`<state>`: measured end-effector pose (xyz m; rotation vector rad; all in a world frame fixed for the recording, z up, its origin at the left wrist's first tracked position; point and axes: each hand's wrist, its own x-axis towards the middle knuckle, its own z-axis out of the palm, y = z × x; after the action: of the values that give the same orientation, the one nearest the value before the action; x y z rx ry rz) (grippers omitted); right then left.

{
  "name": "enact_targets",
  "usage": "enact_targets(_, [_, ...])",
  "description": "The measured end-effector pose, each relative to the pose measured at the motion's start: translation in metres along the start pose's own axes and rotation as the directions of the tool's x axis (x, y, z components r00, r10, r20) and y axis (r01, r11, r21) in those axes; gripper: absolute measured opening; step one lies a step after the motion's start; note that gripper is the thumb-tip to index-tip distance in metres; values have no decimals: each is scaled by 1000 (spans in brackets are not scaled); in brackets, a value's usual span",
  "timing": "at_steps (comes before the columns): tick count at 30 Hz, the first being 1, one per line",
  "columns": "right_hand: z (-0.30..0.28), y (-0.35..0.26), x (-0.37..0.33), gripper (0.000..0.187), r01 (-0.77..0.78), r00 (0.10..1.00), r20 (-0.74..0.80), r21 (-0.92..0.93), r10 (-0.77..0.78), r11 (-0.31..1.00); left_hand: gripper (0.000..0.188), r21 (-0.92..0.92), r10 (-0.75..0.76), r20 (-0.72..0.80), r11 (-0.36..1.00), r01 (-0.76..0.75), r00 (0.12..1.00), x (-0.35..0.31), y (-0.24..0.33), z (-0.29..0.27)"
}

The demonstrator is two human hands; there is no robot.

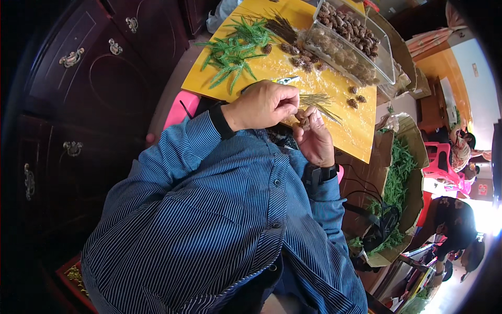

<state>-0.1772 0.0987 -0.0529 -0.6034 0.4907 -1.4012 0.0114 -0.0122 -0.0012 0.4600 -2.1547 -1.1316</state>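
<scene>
Both my hands are close together over the near edge of the yellow table. My right hand [316, 138] pinches a small brown pine cone [303, 121] between thumb and fingers. My left hand [266, 104] is closed just beside the cone, its thumb and fingertips pressed together; whatever is in that pinch is too small to make out. Beyond the hands lies a bunch of thin green-brown stems [320, 102]. Pliers [286, 80] with a pale metal head lie partly hidden behind my left hand.
Green sprigs [235, 49] lie at the table's left, with dark thin stems [281, 27] behind. Loose pine cones [302, 60] surround a clear plastic bin [384, 70] holding more. Right of the yellow table [355, 138], a cardboard box [418, 209] holds greenery. Other people are far right.
</scene>
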Motion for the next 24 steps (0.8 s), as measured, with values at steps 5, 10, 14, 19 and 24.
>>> enact_targets(5, [-1,1,0,20,-45,998,-46,-34,44,998,9,84,83,28,993,-85,996,3,3,-5])
enact_targets(10, [5,2,2,21,-34,987,-157,-49,26,998,10,101,104,25,989,-106,994,0,-2,-5])
enact_targets(14, [9,3,1,22,0,985,-174,-98,-17,995,10,109,80,38,990,-83,996,1,0,-4])
enact_targets(19, [10,2,0,22,-22,986,-168,-179,-8,984,10,94,29,49,995,-33,998,2,2,-8])
enact_targets(24, [5,2,0,22,-81,994,-95,-253,58,964,12,54,86,85,994,-91,993,3,1,-11])
